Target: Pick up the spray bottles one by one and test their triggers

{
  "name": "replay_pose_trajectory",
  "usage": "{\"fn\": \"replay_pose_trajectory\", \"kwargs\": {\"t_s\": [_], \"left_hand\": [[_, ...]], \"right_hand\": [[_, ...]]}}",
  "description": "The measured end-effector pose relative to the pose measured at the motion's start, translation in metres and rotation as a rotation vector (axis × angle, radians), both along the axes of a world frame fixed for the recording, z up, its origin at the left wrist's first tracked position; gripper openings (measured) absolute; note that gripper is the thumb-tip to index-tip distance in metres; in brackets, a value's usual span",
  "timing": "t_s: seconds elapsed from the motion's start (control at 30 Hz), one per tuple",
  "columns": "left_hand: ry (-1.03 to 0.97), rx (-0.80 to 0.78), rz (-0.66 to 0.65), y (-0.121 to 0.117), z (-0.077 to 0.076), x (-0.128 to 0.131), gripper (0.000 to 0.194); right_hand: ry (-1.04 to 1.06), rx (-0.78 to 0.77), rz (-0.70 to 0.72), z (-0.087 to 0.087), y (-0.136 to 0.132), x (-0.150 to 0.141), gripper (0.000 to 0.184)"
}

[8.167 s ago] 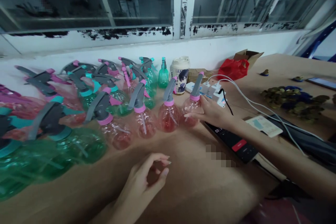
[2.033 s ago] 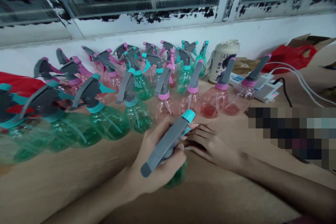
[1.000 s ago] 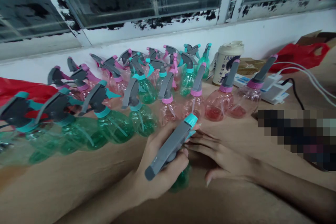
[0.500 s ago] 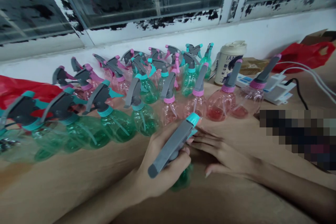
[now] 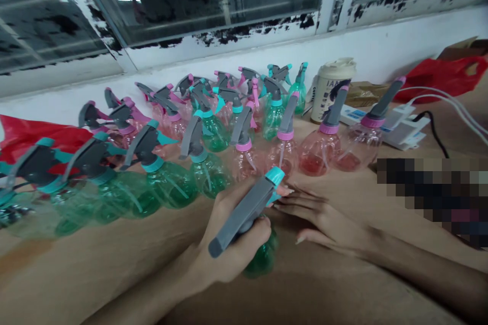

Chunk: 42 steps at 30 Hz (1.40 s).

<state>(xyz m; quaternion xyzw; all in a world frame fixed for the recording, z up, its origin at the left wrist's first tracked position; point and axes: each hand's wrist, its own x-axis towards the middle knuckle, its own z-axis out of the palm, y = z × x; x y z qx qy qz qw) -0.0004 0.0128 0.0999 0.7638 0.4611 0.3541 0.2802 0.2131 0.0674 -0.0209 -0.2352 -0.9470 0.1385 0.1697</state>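
Note:
My left hand (image 5: 229,246) is wrapped round the neck of a green spray bottle (image 5: 263,256) with a grey trigger head (image 5: 244,210) and teal nozzle, held low over the brown table (image 5: 114,264). My right hand (image 5: 324,216) lies flat on the table just right of the bottle, fingers stretched toward the nozzle and touching it or nearly so. Several green spray bottles (image 5: 168,183) and pink spray bottles (image 5: 316,150) stand in rows behind.
A white cup with a lid (image 5: 331,89) stands by the wall. A white power strip (image 5: 400,132) with cables lies at the right, beside a red plastic bag (image 5: 442,76). Another red bag (image 5: 30,132) lies at far left. Windows run above.
Eight seconds ago my right hand touched a pink bottle and my left was empty. Since then my left hand holds the green bottle; over the last second both hands have barely shifted.

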Motion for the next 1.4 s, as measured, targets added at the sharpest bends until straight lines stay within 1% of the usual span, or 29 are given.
{"fn": "replay_pose_trajectory", "kwargs": {"t_s": [0.1,0.2,0.27,0.33,0.5,0.67,0.73,1.1,1.23,1.4], "left_hand": [[0.003,0.027,0.015,-0.0010,-0.0007,-0.0003,0.020],[-0.039,0.056,-0.021,-0.0019,-0.0010,-0.0007,0.022],[-0.053,0.058,-0.035,-0.0019,-0.0010,-0.0011,0.022],[-0.035,0.037,-0.019,-0.0013,-0.0011,-0.0015,0.019],[-0.043,0.037,-0.011,0.0011,-0.0009,-0.0004,0.017],[0.029,0.052,0.076,-0.0003,-0.0047,0.0004,0.009],[0.042,0.051,0.087,-0.0009,-0.0061,0.0000,0.007],[0.016,0.049,0.058,-0.0018,-0.0083,-0.0001,0.009],[-0.007,0.028,0.053,-0.0007,-0.0068,-0.0005,0.011],[-0.011,0.016,0.035,0.0015,-0.0037,0.0004,0.013]], "right_hand": [[0.001,0.017,-0.044,0.0016,-0.0018,-0.0003,0.059],[0.006,0.053,-0.101,-0.0020,-0.0028,0.0004,0.059],[0.011,0.068,-0.117,-0.0044,-0.0033,0.0008,0.057],[0.013,0.075,-0.119,-0.0050,-0.0038,0.0006,0.055],[-0.028,0.078,-0.143,0.0000,-0.0056,-0.0029,0.053],[-0.026,0.055,-0.168,0.0027,-0.0075,-0.0054,0.048],[-0.043,0.049,-0.163,0.0029,-0.0076,-0.0053,0.047],[-0.039,0.036,-0.132,0.0046,-0.0067,-0.0037,0.047],[-0.031,0.031,-0.121,0.0049,-0.0071,-0.0034,0.049],[-0.074,0.054,-0.136,0.0031,-0.0075,-0.0018,0.054]]}}
